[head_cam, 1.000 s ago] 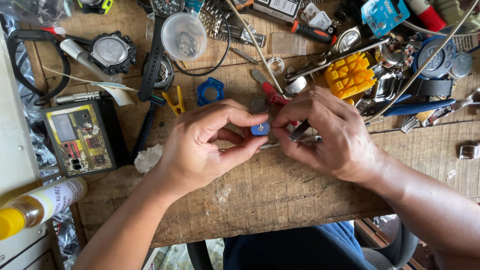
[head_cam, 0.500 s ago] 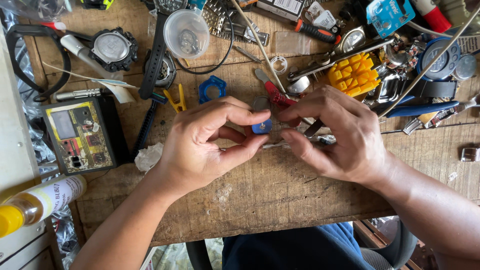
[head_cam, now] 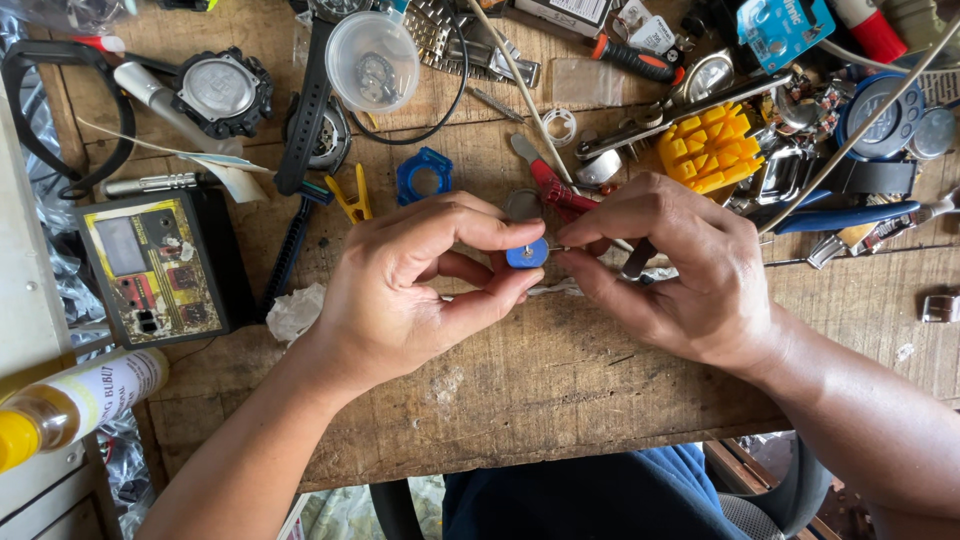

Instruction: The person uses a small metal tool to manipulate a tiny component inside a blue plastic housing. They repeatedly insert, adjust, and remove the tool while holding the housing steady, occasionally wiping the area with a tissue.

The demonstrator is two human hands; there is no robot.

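The left hand (head_cam: 400,290) held a small blue round part (head_cam: 527,252) pinched between thumb and forefinger, its grip closed on the part above the wooden worktop (head_cam: 560,390). The right hand (head_cam: 680,270) was closed on a thin metal tool (head_cam: 640,258), its tip meeting the blue part. Red-handled pliers (head_cam: 556,190) lay just behind the hands. A blue ring holder (head_cam: 424,176) and a yellow clip (head_cam: 352,196) lay near the left hand.

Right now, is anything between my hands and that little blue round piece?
Nothing visible. The left hand already pinches the small blue round piece between thumb and forefinger, and the right hand meets it from the other side with a thin metal pin.
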